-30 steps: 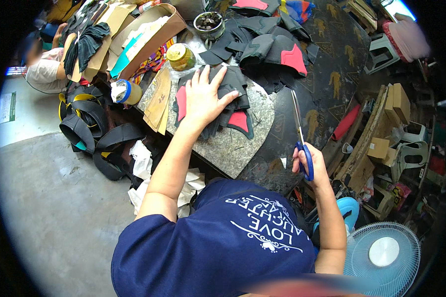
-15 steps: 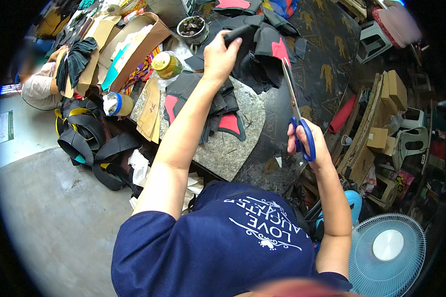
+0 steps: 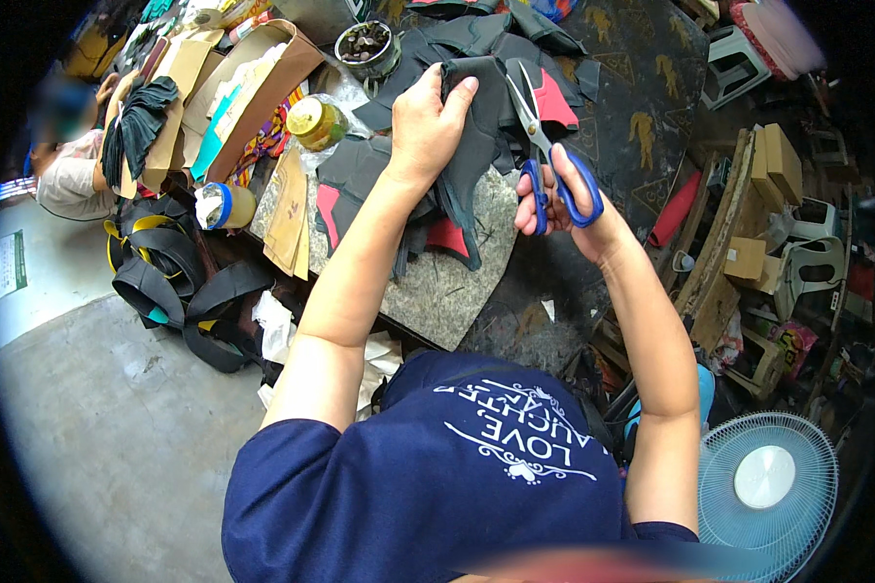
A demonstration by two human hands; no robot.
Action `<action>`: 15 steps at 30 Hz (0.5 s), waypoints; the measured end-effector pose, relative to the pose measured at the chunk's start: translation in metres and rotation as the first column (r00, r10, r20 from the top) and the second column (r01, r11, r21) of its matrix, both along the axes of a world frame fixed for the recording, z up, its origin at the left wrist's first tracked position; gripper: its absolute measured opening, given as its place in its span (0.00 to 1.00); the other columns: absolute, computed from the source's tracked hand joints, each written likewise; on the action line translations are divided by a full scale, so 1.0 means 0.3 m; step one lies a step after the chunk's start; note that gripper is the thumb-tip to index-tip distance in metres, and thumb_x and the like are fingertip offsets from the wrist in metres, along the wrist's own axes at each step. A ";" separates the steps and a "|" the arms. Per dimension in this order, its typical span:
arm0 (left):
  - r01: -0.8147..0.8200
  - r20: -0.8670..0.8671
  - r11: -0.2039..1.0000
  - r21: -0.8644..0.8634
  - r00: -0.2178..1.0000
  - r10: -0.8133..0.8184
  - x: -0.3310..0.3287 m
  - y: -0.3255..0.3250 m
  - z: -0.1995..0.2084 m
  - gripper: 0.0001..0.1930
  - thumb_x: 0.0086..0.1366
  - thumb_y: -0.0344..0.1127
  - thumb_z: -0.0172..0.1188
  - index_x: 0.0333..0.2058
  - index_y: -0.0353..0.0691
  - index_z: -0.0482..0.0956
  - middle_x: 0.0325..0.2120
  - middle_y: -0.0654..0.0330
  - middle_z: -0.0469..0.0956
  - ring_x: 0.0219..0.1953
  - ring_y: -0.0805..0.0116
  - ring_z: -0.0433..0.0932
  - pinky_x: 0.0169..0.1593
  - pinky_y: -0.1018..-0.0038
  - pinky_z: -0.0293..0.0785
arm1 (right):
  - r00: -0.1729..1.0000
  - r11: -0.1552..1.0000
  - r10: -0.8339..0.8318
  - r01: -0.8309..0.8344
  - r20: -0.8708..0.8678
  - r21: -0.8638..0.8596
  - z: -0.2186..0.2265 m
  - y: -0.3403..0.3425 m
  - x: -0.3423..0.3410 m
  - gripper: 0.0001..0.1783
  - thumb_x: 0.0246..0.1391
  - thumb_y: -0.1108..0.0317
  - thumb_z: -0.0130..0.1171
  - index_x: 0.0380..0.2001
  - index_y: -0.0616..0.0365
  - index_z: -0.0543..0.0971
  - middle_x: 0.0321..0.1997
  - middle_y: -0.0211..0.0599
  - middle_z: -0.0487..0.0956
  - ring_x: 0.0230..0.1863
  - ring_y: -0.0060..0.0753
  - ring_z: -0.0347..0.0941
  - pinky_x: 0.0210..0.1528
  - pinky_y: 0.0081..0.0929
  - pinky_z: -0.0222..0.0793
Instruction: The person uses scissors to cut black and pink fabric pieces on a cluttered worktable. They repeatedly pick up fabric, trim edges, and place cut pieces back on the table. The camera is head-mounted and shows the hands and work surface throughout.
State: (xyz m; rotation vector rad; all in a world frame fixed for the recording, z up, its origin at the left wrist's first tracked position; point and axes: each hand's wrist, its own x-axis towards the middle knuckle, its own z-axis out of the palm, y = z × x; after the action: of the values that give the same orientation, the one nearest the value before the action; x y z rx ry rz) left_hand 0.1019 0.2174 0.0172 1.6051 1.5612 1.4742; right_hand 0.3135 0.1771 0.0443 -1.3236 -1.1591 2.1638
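Observation:
My left hand (image 3: 426, 131) pinches the upper edge of a black fabric piece (image 3: 472, 146), which hangs down from the fingers. In my right hand (image 3: 593, 233) is a pair of scissors (image 3: 535, 126) with blue handles, fingers through the loops. The blades are parted and point up and away, close to the right edge of the held piece. Behind them lies a black piece with a red patch (image 3: 554, 100). More black pieces with red patches (image 3: 447, 236) lie below my left hand, on a grey stone slab (image 3: 457, 306).
Left of the work are a yellowish jar (image 3: 317, 122), a blue-rimmed jar (image 3: 227, 206), a small pot (image 3: 367, 49) and a cardboard box (image 3: 272, 87). Another person (image 3: 73, 175) sits far left. A fan (image 3: 768, 486) stands at lower right, wooden boards (image 3: 715, 233) beyond the table.
My right hand has brought the scissors left and nearer the held fabric, and their blades have opened. The black piece in my left hand now hangs more spread out.

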 end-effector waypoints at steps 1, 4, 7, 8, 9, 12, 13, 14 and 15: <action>0.020 0.026 0.999 -0.030 0.999 -0.019 0.000 -0.008 0.000 0.12 0.61 0.37 0.60 0.37 0.33 0.77 0.27 0.49 0.80 0.29 0.62 0.80 0.36 0.71 0.73 | 1.000 1.000 0.005 -0.005 0.008 -0.001 0.001 0.011 0.003 0.38 0.56 0.28 0.34 0.35 0.53 0.75 0.26 0.33 0.80 0.25 0.19 0.74 0.30 0.15 0.61; 0.039 0.141 0.999 -0.014 0.989 -0.036 -0.001 -0.019 -0.005 0.12 0.62 0.37 0.59 0.37 0.33 0.77 0.28 0.50 0.81 0.30 0.63 0.80 0.37 0.70 0.73 | 0.999 0.999 0.036 -0.036 -0.013 -0.020 0.013 0.032 0.032 0.37 0.57 0.29 0.34 0.33 0.54 0.75 0.24 0.34 0.80 0.23 0.21 0.74 0.27 0.15 0.62; 0.026 0.178 0.998 -0.056 0.984 -0.016 -0.013 -0.024 -0.006 0.13 0.62 0.37 0.58 0.37 0.32 0.77 0.29 0.50 0.81 0.32 0.63 0.80 0.38 0.70 0.73 | 0.996 0.997 0.065 -0.067 -0.056 -0.025 0.026 0.024 0.070 0.37 0.60 0.33 0.35 0.31 0.59 0.76 0.21 0.37 0.79 0.20 0.25 0.75 0.26 0.18 0.67; 0.022 0.174 0.998 -0.058 0.985 -0.012 -0.016 -0.027 -0.004 0.13 0.62 0.37 0.58 0.37 0.32 0.77 0.29 0.50 0.81 0.32 0.63 0.80 0.38 0.70 0.73 | 0.995 0.996 0.083 -0.085 -0.058 -0.020 0.031 0.015 0.086 0.38 0.60 0.34 0.35 0.30 0.60 0.76 0.20 0.38 0.79 0.19 0.26 0.75 0.26 0.18 0.69; 0.015 0.180 0.998 -0.068 0.984 -0.002 -0.017 -0.031 -0.002 0.13 0.62 0.38 0.58 0.37 0.32 0.77 0.29 0.50 0.81 0.32 0.63 0.80 0.38 0.70 0.73 | 0.994 0.995 0.099 -0.100 -0.054 -0.016 0.032 0.006 0.098 0.38 0.61 0.34 0.35 0.30 0.61 0.77 0.20 0.39 0.79 0.19 0.27 0.75 0.25 0.19 0.70; 0.038 0.090 0.995 -0.090 0.996 -0.030 -0.012 -0.051 0.014 0.14 0.61 0.38 0.59 0.36 0.31 0.76 0.26 0.48 0.79 0.29 0.58 0.79 0.35 0.68 0.73 | 0.996 0.995 0.081 -0.083 -0.028 -0.058 0.017 -0.012 0.100 0.38 0.61 0.35 0.36 0.29 0.62 0.77 0.19 0.41 0.79 0.19 0.27 0.76 0.24 0.19 0.70; 0.050 0.056 0.994 -0.100 0.997 -0.045 -0.009 -0.058 0.021 0.14 0.60 0.39 0.59 0.35 0.31 0.76 0.26 0.47 0.79 0.29 0.57 0.79 0.35 0.67 0.73 | 0.997 0.995 0.071 -0.071 0.000 -0.071 0.012 -0.015 0.098 0.38 0.60 0.34 0.36 0.29 0.62 0.77 0.19 0.41 0.79 0.19 0.27 0.75 0.24 0.18 0.70; 0.026 0.005 0.994 -0.102 1.000 -0.025 -0.007 -0.063 0.030 0.14 0.60 0.39 0.59 0.34 0.31 0.76 0.25 0.47 0.78 0.28 0.55 0.79 0.34 0.66 0.73 | 0.996 0.993 0.094 -0.094 -0.002 -0.076 0.009 -0.015 0.096 0.38 0.60 0.33 0.35 0.30 0.61 0.77 0.20 0.40 0.79 0.19 0.26 0.75 0.25 0.18 0.69; 0.006 -0.044 0.995 -0.103 0.999 -0.010 -0.007 -0.069 0.037 0.14 0.60 0.39 0.59 0.34 0.31 0.76 0.24 0.46 0.78 0.27 0.53 0.78 0.33 0.65 0.72 | 0.994 0.992 0.105 -0.105 0.007 -0.065 0.007 -0.019 0.094 0.39 0.60 0.33 0.35 0.30 0.61 0.77 0.20 0.40 0.79 0.20 0.26 0.75 0.26 0.18 0.69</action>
State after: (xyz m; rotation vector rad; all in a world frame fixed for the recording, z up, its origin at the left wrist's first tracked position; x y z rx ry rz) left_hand 0.0998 0.1968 0.0284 1.5929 1.6254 1.3398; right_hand 0.3418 0.1714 0.0463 -1.3294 -1.1977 2.2889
